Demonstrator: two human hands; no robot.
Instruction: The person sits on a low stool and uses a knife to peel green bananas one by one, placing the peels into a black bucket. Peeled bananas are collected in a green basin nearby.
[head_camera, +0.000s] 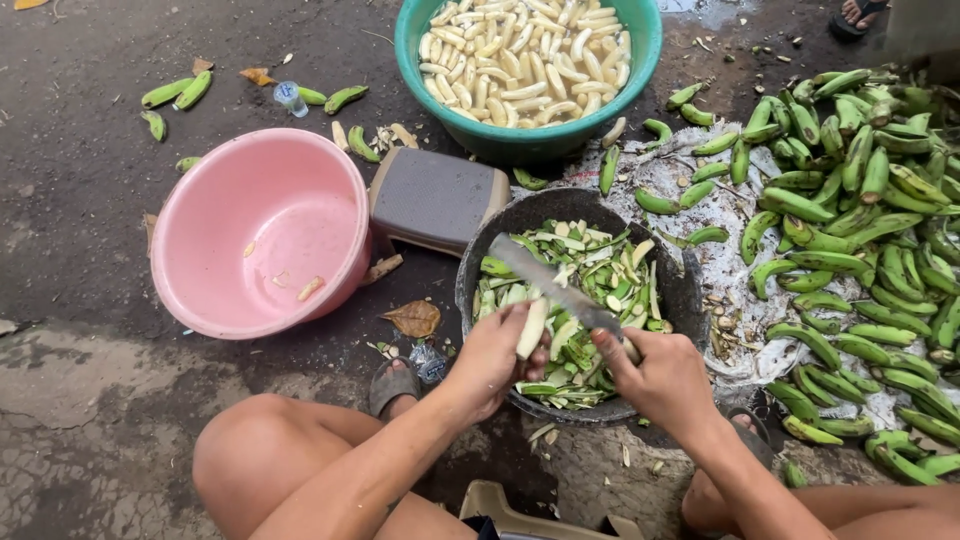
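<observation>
dark wet ground (90, 200), rough concrete patch lower left, outdoors, scattered leaf bits and peel scraps. no packages or signs; only a small clear plastic cup with a blue lid (290, 97) standing on the ground, upper left, near a few loose green bananas.

big pile of unpeeled green bananas (860, 230) fills the right side, lying on a pale sheet (730, 270). teal basin (530, 140) at top centre, packed with peeled pale bananas. pink basin (200, 250) at left, tilted, nearly bare, a couple of pale scraps inside. grey low stool (437, 195) between the pink basin and the teal basin, just beside both. dark round tub (690, 290) in the centre, in front of the person's knees, full of green peels and trimmings.

large knife (550, 285), long worn grey blade, angled up-left over the tub. right hand (665, 375) closed around its handle at the tub's near rim. left hand (490, 355) wrapped around a peeled banana (532, 328), held upright over the tub's near-left edge, just beside the blade's lower end; contact between blade and fruit cannot be told. the banana looks pale cream, smooth, skin off on the visible part, lower end hidden in the fingers.

brown dry leaf (415, 318) on the ground beside the tub. another person's sandalled foot (862, 15) at the top right edge.
</observation>
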